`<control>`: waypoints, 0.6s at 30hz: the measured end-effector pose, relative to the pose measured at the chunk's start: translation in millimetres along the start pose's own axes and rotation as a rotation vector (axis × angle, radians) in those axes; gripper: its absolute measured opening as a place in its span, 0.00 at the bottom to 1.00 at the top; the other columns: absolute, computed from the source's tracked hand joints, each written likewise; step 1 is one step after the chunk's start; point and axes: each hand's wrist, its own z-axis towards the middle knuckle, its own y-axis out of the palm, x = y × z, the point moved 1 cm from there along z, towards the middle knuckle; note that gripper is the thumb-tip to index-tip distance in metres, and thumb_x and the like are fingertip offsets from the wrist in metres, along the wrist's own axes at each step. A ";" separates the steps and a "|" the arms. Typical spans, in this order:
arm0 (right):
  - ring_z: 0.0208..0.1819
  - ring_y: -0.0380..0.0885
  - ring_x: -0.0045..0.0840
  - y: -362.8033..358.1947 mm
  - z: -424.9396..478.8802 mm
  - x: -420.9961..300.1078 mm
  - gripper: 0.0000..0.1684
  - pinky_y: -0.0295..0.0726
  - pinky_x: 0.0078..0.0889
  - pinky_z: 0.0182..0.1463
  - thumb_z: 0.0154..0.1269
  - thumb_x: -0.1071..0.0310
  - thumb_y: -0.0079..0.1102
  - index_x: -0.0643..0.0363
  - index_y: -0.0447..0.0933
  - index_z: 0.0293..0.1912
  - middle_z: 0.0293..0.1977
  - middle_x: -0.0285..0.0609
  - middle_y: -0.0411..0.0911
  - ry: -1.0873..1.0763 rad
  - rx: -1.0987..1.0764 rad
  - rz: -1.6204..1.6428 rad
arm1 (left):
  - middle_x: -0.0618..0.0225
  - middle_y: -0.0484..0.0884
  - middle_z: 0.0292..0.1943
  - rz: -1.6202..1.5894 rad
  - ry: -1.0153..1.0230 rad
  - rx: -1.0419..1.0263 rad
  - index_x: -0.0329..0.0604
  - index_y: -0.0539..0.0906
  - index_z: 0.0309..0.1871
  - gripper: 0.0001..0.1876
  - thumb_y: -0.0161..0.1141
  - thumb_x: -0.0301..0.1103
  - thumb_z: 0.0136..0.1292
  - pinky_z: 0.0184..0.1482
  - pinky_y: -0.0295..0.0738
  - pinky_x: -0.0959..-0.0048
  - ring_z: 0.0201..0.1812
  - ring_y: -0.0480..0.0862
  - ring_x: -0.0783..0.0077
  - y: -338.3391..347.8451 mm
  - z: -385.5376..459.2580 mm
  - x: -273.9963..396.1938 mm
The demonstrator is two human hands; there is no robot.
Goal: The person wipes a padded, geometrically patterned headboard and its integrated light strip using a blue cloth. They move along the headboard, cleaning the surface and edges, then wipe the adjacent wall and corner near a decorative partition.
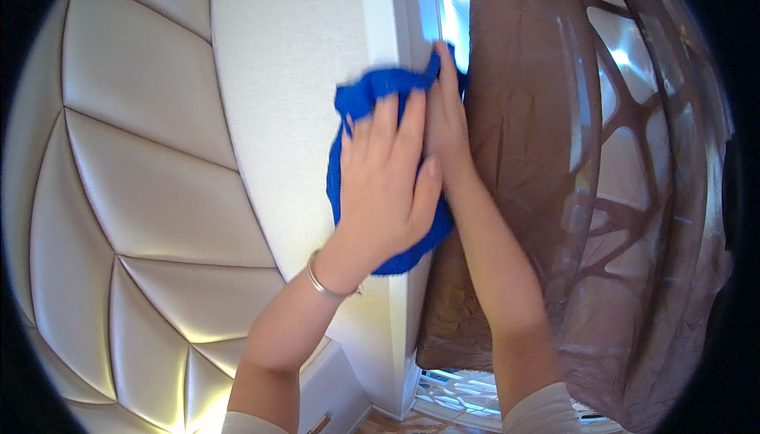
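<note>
My left hand (pixel 386 179), with a metal bangle at the wrist, lies flat on a blue cloth (pixel 409 259) against the pale wall (pixel 291 66) near its corner. Around that corner, my right hand (pixel 446 113) is raised beside the left, fingers pointing up, pressed to the cloth on the side next to the window frame (pixel 415 12). Some cloth shows above and behind its fingers. Its palm is hidden, and both hands are slightly blurred.
A padded, stitched wall panel (pixel 160 196) covers the left side. Brown curtain fabric (pixel 510 137) hangs close to my right forearm, with a sheer, branch-patterned curtain (pixel 623 167) farther right. Below stand a pale cabinet (pixel 335 386) and a patterned floor (pixel 386 423).
</note>
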 end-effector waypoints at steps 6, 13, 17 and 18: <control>0.68 0.53 0.48 0.0 27.2 9.5 0.31 0.52 0.41 0.70 0.70 0.66 0.36 0.62 0.46 0.69 0.66 0.62 0.53 0.072 -0.021 -0.003 | 0.35 0.59 0.63 -0.023 -0.070 0.101 0.26 0.57 0.67 0.34 0.54 0.27 0.56 0.68 0.47 0.53 0.64 0.59 0.37 3.7 13.8 2.9; 0.73 0.38 0.45 -6.7 -75.9 -6.7 0.37 0.38 0.44 0.73 0.64 0.71 0.35 0.63 0.40 0.71 0.72 0.55 0.38 0.063 -0.117 -0.181 | 0.32 0.63 0.56 -0.071 -0.276 -0.093 0.20 0.57 0.63 0.35 0.55 0.27 0.51 0.57 0.56 0.49 0.55 0.64 0.35 14.2 -93.0 27.1; 0.73 0.36 0.43 -20.7 -151.7 13.4 0.40 0.36 0.47 0.73 0.61 0.74 0.35 0.61 0.37 0.71 0.72 0.53 0.34 0.136 -0.185 -0.205 | 0.39 0.68 0.42 -0.173 -0.429 -0.225 0.23 0.65 0.53 0.28 0.56 0.29 0.50 0.41 0.59 0.55 0.40 0.68 0.42 21.9 -148.8 48.5; 0.74 0.35 0.43 -21.8 -171.7 15.0 0.41 0.35 0.46 0.73 0.59 0.75 0.35 0.61 0.37 0.71 0.72 0.53 0.33 0.191 -0.188 -0.212 | 0.42 0.70 0.40 -0.131 -0.413 -0.226 0.23 0.66 0.53 0.27 0.57 0.31 0.50 0.38 0.61 0.57 0.37 0.70 0.46 25.2 -169.7 54.5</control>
